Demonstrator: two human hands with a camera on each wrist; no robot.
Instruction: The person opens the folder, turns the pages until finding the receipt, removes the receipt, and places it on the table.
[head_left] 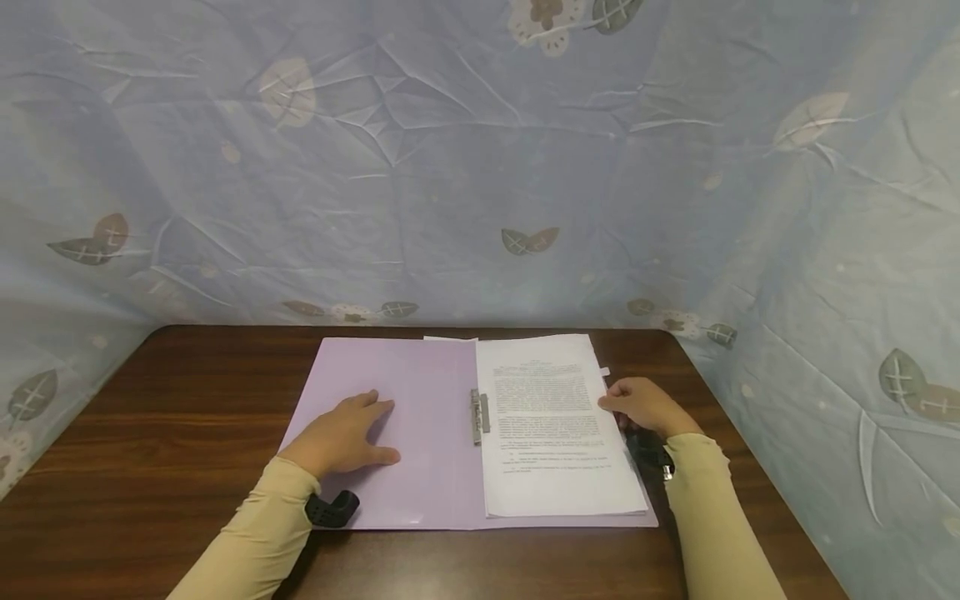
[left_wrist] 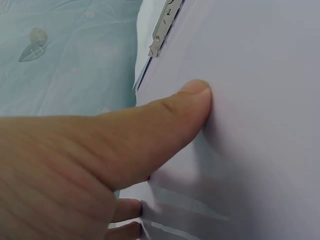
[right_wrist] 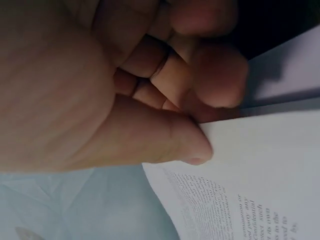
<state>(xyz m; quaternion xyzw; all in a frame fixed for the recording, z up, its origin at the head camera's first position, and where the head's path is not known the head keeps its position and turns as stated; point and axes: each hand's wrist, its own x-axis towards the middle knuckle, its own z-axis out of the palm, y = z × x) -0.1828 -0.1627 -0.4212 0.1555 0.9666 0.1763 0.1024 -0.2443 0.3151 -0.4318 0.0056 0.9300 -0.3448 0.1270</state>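
A lilac folder (head_left: 435, 483) lies opened flat on the table, with a metal clip (head_left: 476, 417) near its spine. Printed sheets (head_left: 555, 492) are stacked on its right half. My left hand (head_left: 341, 437) rests on the bare left cover, fingers spread and thumb pointing toward the spine; the left wrist view shows the thumb (left_wrist: 170, 120) against the lilac surface. At the right edge of the stack, my right hand (head_left: 641, 404) pinches the paper between thumb and curled fingers. In the right wrist view the thumb (right_wrist: 185, 142) lies over the sheet's edge, which lifts slightly there.
The dark wooden table (head_left: 172, 433) extends to both sides of the folder. A pale blue patterned cloth (head_left: 450, 183) hangs behind the table and along its sides. A small white tab (head_left: 604, 372) sticks out from the stack's right edge.
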